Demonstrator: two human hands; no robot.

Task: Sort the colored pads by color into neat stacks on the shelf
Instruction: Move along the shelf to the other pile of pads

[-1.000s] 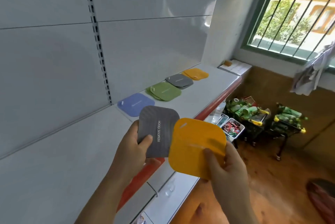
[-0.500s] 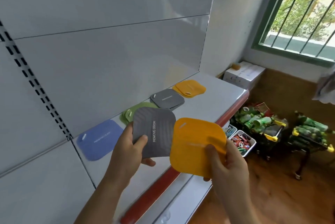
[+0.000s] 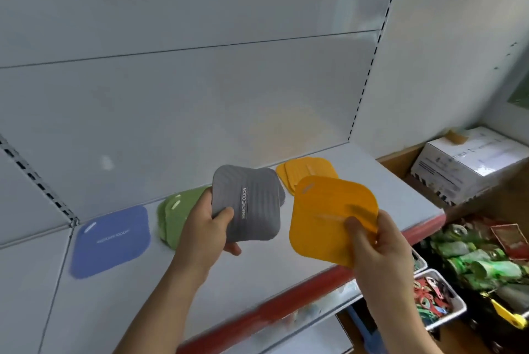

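Observation:
My left hand (image 3: 204, 232) grips a grey ribbed pad (image 3: 247, 203) marked REMOVE ODOR, held above the shelf (image 3: 257, 262). My right hand (image 3: 380, 250) pinches an orange pad (image 3: 329, 216) by its lower right edge, thumb on top. On the shelf lie a blue pad (image 3: 110, 240) at the left, a green stack (image 3: 174, 216) partly behind my left hand, and an orange stack (image 3: 309, 170) at the back right. The grey pile on the shelf is almost wholly hidden behind the held grey pad.
The shelf has a red front edge (image 3: 286, 305) and a white back panel. A white carton (image 3: 469, 164) sits to the right of the shelf. Baskets of small goods (image 3: 438, 296) and green packets (image 3: 481, 256) stand on the floor at the lower right.
The view has swung left and closer to the shelf. Both hands have carried their pads forward toward the stacks, the orange pad now near the orange stack.

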